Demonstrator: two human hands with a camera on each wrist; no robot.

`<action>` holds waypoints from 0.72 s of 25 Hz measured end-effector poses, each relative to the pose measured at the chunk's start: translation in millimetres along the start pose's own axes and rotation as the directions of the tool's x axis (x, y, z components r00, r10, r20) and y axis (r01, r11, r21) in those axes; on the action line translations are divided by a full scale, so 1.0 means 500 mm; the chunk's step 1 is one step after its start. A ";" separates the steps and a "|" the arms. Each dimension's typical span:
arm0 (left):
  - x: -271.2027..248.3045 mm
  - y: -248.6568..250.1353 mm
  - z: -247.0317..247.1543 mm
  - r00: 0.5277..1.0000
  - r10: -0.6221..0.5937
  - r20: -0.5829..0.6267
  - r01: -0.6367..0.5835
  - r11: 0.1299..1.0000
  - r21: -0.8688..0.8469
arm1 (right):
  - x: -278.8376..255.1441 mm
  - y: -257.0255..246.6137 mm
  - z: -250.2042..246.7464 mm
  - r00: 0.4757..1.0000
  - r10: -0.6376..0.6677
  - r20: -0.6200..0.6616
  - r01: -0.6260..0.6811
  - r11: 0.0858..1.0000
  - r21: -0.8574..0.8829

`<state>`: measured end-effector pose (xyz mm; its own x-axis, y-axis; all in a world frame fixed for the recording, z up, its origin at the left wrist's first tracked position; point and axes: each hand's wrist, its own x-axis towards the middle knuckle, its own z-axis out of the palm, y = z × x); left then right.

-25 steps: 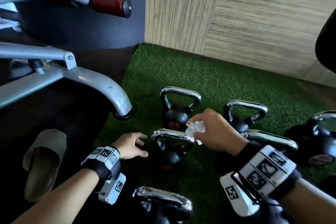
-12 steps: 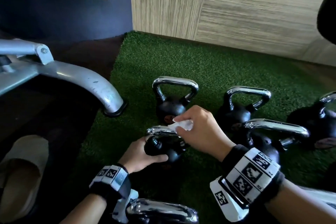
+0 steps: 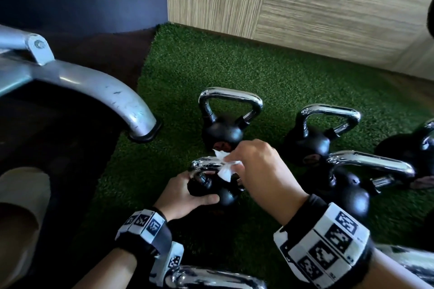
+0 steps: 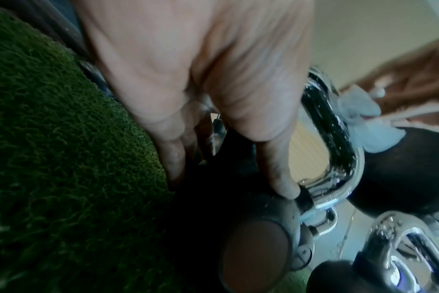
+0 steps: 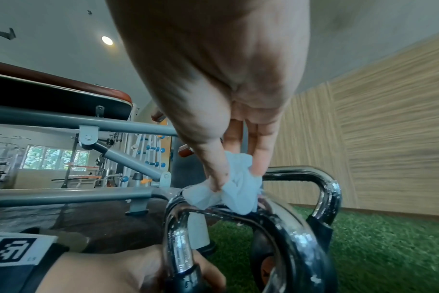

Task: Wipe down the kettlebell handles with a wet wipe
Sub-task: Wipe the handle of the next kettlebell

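A small black kettlebell [image 3: 225, 196] with a chrome handle [image 3: 203, 164] stands on the green turf. My left hand [image 3: 187, 191] grips its black body from the left, thumb across the front [image 4: 278, 174]. My right hand [image 3: 258, 169] pinches a crumpled white wet wipe [image 3: 226, 169] and presses it on the top bar of that handle. In the right wrist view the wipe [image 5: 236, 190] sits between thumb and fingers on the chrome handle [image 5: 178, 237]. In the left wrist view the wipe [image 4: 366, 123] lies against the handle [image 4: 338, 142].
Several more chrome-handled kettlebells stand around: one behind [image 3: 225, 129], one back right [image 3: 312, 141], one right [image 3: 347, 185], one at the bottom edge [image 3: 211, 278]. A grey machine leg [image 3: 112, 98] ends at the turf's left edge. A beige slipper [image 3: 21, 213] lies left. A wood-panel wall [image 3: 328, 7] stands behind.
My left hand moved from the turf onto the small kettlebell's body and took hold. My right hand brought the wipe down onto its handle. The head view shifted downward.
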<state>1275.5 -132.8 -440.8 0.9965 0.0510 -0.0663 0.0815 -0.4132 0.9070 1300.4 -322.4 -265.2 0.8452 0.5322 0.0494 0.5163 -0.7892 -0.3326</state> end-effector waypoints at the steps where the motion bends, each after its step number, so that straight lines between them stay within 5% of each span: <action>1: 0.005 -0.005 0.002 1.000 0.015 0.009 -0.014 0.999 -0.045 | 0.000 0.013 -0.005 0.998 0.064 -0.006 -0.063 0.997 0.036; 11: 0.024 -0.007 -0.012 0.998 0.007 0.056 -0.002 0.997 -0.079 | 0.005 0.108 0.010 0.961 0.277 0.027 -0.278 0.960 0.042; 18: 0.018 0.003 -0.016 0.998 -0.008 0.060 0.013 0.996 -0.084 | 0.025 0.144 0.036 0.950 0.298 0.092 -0.310 0.936 0.170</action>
<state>1284.4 -125.5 -436.7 0.9951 -0.0007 -0.0986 0.0927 -0.3347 0.9377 1345.8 -366.8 -305.2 0.9441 0.2988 -0.1389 0.1978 -0.8511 -0.4863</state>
